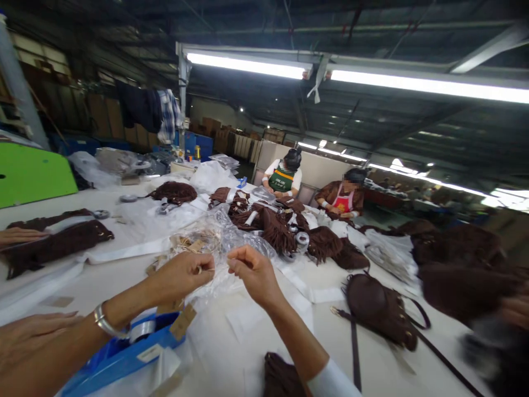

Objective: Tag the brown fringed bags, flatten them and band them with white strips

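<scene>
My left hand, with a silver bracelet at the wrist, is closed in a pinch over the white table. Facing it, a short gap away, my right hand is also pinched shut. Whatever the fingertips hold is too fine to make out. Just behind the hands lie a tangle of pale strings with brown paper tags and crumpled clear plastic. Below my left forearm stands a blue bin with a tape roll in it. A brown fringed piece lies at the near edge.
Brown fringed bags are heaped mid-table; a brown backpack lies right. Another person's hand rests on a brown piece at left, and another hand is below it. Two people work across the table. A blurred person is far right.
</scene>
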Available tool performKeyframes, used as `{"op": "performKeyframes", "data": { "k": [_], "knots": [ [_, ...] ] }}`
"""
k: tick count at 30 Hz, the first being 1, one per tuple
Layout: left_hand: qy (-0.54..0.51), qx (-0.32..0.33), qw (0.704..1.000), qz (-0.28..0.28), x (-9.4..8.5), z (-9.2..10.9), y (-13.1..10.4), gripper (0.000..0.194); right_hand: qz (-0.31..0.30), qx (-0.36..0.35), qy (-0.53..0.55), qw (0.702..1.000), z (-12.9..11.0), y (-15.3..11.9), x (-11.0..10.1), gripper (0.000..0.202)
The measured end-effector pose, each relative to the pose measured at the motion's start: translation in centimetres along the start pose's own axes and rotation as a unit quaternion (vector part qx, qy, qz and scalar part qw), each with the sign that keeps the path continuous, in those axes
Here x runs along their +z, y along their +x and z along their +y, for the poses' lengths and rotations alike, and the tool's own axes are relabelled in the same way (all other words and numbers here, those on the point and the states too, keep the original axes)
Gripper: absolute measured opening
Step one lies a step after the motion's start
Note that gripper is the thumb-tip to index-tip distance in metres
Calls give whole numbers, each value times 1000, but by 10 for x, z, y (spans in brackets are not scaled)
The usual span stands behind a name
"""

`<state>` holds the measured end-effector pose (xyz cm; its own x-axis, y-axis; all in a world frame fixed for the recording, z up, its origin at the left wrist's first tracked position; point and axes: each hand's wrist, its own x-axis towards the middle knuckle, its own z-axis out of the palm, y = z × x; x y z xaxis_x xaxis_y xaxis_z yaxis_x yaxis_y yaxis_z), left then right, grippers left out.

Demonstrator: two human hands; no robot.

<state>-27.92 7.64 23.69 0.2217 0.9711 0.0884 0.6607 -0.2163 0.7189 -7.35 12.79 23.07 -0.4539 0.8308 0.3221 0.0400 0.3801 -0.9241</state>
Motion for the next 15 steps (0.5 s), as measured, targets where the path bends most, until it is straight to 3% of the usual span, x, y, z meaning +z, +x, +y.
{"op": "performKeyframes", "data": {
  "k": [3,7,11,13,15],
  "knots": [
    [47,16,997,-61,15,12,-15,14,-21,2,-4,1000,-19,-30,-14,18],
    [-116,-23,990,-74,40,31,-33,54,-47,4,-43,998,-44,-65,-23,15],
    [-289,-29,953,-86,61,56,-39,41,-56,-11,-69,996,-61,-88,-27,11],
    [-304,-22,950,-67,66,70,-40,33,-35,-19,-75,996,-65,-95,-31,11],
    [-297,-13,953,-56,66,86,-42,32,23,-25,-57,998,-67,-103,-37,15]
  ]
}}
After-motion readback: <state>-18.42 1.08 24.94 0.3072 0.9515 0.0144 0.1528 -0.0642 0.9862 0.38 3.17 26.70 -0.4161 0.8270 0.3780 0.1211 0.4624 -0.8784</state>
